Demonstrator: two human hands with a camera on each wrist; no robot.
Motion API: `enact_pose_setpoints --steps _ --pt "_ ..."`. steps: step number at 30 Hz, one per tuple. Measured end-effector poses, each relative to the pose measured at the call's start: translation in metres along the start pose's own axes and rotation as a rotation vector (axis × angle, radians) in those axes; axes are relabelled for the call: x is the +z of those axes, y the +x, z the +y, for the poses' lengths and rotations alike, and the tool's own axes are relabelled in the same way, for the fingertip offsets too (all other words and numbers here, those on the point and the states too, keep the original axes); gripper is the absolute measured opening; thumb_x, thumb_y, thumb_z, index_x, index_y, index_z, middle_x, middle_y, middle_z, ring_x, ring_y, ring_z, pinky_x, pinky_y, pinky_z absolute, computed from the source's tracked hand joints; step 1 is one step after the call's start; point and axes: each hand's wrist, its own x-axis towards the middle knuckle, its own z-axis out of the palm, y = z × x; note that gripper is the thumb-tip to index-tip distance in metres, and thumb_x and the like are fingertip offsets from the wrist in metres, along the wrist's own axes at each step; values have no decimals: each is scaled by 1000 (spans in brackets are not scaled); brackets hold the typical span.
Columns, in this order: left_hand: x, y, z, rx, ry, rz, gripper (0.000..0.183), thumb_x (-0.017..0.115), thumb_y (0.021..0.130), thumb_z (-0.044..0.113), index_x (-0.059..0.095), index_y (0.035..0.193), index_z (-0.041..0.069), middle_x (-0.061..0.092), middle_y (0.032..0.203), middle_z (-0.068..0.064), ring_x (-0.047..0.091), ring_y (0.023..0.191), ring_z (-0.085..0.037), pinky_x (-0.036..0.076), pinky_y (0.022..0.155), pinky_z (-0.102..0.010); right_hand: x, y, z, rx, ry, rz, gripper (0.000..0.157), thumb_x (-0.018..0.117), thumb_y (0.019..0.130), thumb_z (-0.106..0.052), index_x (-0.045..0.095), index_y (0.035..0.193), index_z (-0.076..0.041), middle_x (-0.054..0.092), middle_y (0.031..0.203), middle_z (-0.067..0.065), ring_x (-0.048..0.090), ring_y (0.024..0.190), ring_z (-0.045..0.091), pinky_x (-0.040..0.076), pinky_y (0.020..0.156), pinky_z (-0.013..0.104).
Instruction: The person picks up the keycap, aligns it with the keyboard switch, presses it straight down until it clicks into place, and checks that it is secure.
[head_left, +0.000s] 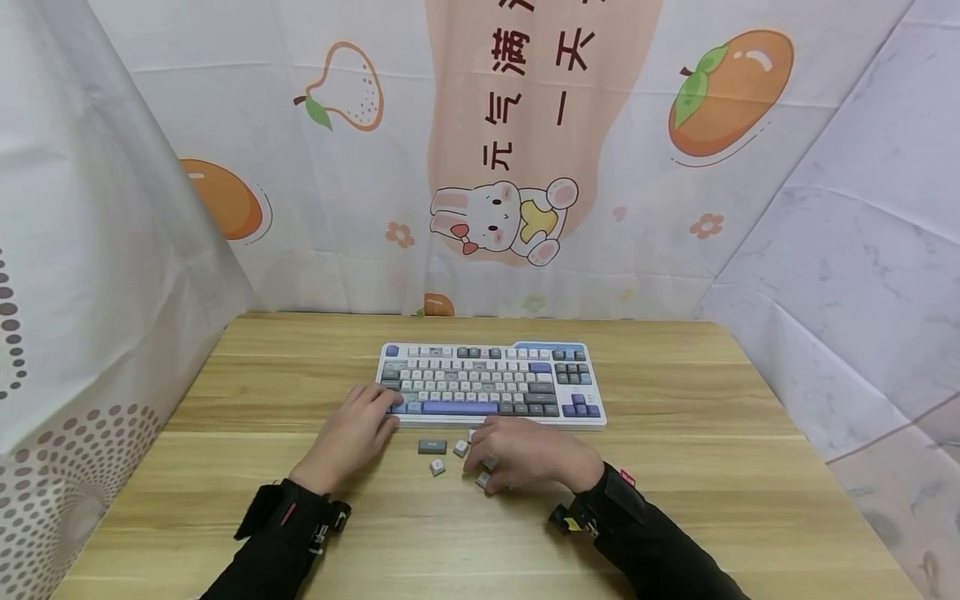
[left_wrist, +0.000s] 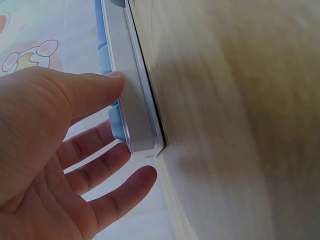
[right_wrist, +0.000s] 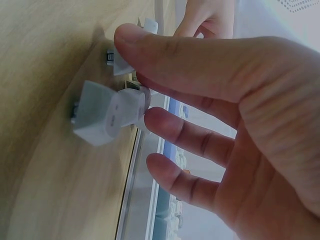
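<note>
A white compact keyboard [head_left: 491,383] with white, grey and purple keys lies on the wooden table. My left hand [head_left: 363,421] rests at its front left corner; in the left wrist view the thumb [left_wrist: 97,92] lies along the front edge, the other fingers loosely spread around the corner. Several loose keycaps lie in front of the keyboard, among them a wide grey keycap [head_left: 432,447] and small white keycaps [head_left: 437,467]. My right hand [head_left: 525,454] reaches over some of them. One white keycap [right_wrist: 122,64] shows between its thumb and index finger; another keycap [right_wrist: 97,112] stands nearer the camera.
The wooden table [head_left: 675,500] extends on both sides of the keyboard. A printed cloth [head_left: 360,208] with fruit and a rabbit hangs behind it, and more cloth hangs at the left and right sides. Black wrist straps [head_left: 288,517] with small cameras sit on both sleeves.
</note>
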Motion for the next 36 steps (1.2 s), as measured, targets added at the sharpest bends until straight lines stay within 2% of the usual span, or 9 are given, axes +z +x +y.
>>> enact_pose_setpoints --steps 14,21,30,36 --pt "1 2 2 3 -16 11 24 66 87 15 65 110 7 61 107 -8 52 103 -26 46 89 -41 2 0 2 4 -3 6 24 75 78 -23 73 102 -25 65 101 -17 52 98 2 42 87 20" --pt "3 3 4 5 -24 -14 25 65 88 17 65 111 7 61 108 -7 52 105 -25 45 90 -41 4 -4 0 1 -6 14 22 76 76 -22 74 99 -23 67 97 -17 53 94 3 43 82 20" --pt "0 2 1 -11 -24 -10 26 65 88 17 64 112 7 60 110 -8 51 108 -26 44 93 -42 5 2 3 -12 -21 10 22 76 76 -23 75 98 -23 67 96 -17 51 89 2 42 76 18" --pt "-1 1 0 -16 -16 -13 27 65 88 17 64 113 6 60 110 -9 51 107 -26 45 92 -42 4 4 4 -22 -1 14 19 75 78 -25 75 98 -24 67 97 -18 52 91 1 42 79 17"
